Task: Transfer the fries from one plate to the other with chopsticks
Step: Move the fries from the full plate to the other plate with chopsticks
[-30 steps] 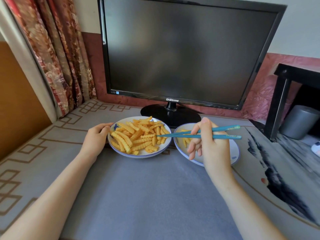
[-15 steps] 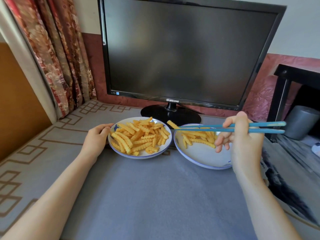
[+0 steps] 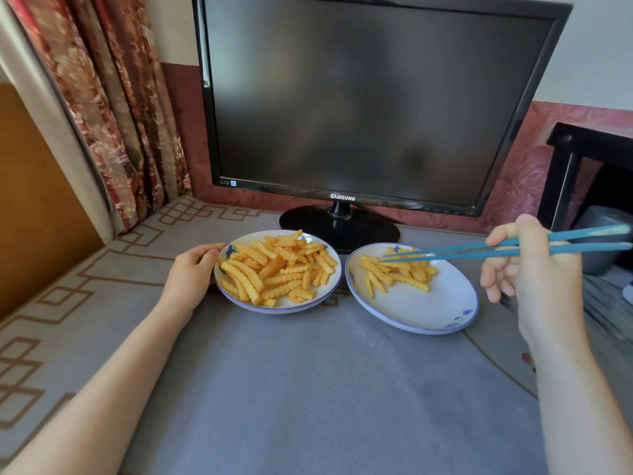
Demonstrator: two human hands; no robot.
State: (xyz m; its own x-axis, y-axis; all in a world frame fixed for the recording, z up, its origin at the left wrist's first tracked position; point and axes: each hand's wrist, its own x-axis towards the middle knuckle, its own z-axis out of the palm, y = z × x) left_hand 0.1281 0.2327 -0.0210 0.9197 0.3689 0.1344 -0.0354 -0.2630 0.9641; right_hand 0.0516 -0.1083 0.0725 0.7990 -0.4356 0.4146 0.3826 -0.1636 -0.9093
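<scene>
Two white plates with blue rims sit side by side in front of the monitor. The left plate (image 3: 279, 305) is heaped with crinkle-cut fries (image 3: 277, 269). My left hand (image 3: 191, 272) rests against its left rim. The right plate (image 3: 428, 310) holds a smaller bunch of fries (image 3: 394, 274) on its far left side. My right hand (image 3: 527, 269) grips blue chopsticks (image 3: 479, 250). Their tips hover close together over the right plate's fries, and I see no fry pinched between them.
A black Samsung monitor (image 3: 359, 97) on a round stand (image 3: 339, 224) rises right behind the plates. Patterned curtains (image 3: 113, 108) hang at the left. A black table (image 3: 589, 156) and a grey bin (image 3: 603, 234) stand to the right. A grey cloth (image 3: 308, 389) covers the table.
My right hand carried a fry from the left plate across to the right plate and has moved further right; the chopstick tips now hover empty over the right plate's fries. The left hand stayed put.
</scene>
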